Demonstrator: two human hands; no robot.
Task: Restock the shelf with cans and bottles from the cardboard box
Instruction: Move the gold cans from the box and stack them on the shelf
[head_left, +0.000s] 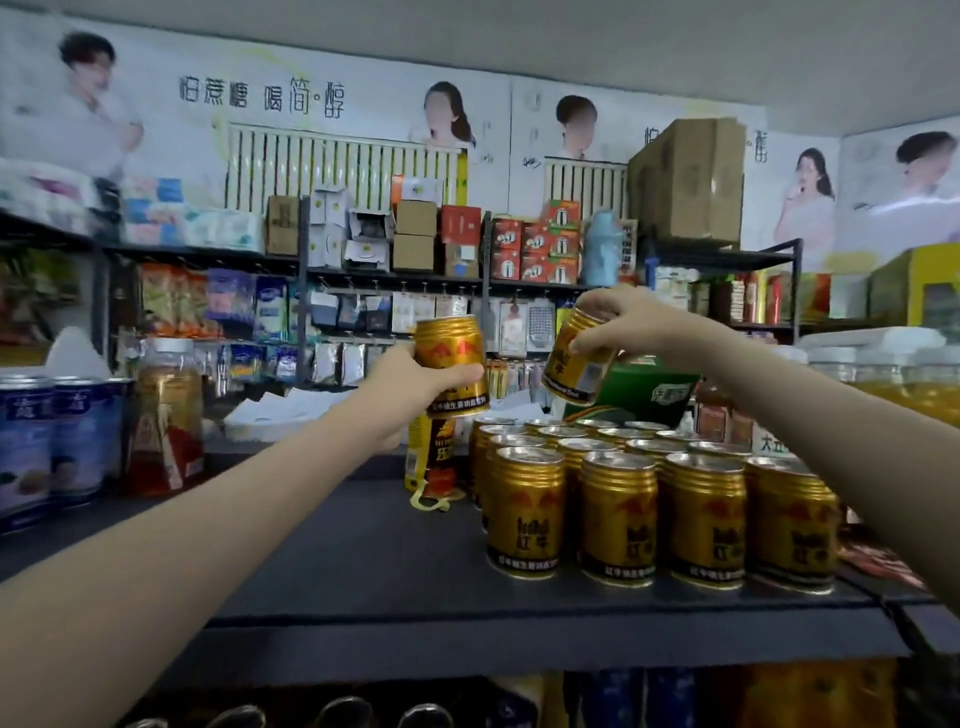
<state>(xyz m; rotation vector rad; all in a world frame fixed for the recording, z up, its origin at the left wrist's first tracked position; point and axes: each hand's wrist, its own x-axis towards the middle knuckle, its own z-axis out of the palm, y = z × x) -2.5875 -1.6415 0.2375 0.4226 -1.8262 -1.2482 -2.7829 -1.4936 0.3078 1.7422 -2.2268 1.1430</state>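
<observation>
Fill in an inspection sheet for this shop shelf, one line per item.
Surface: dark shelf, flat, with stock along its back and right side.
Job's things: gold cans standing in rows at the right; two more cans are in hand.
Clutter: yellow pack beside the rows; blue cans and a jar at the left.
Hands: left hand grips an upright can; right hand holds a tilted can, fingers round its top.
Cables: nothing seen.
Surroundings: racks of packaged goods behind, cardboard boxes on top, posters on the wall.
</observation>
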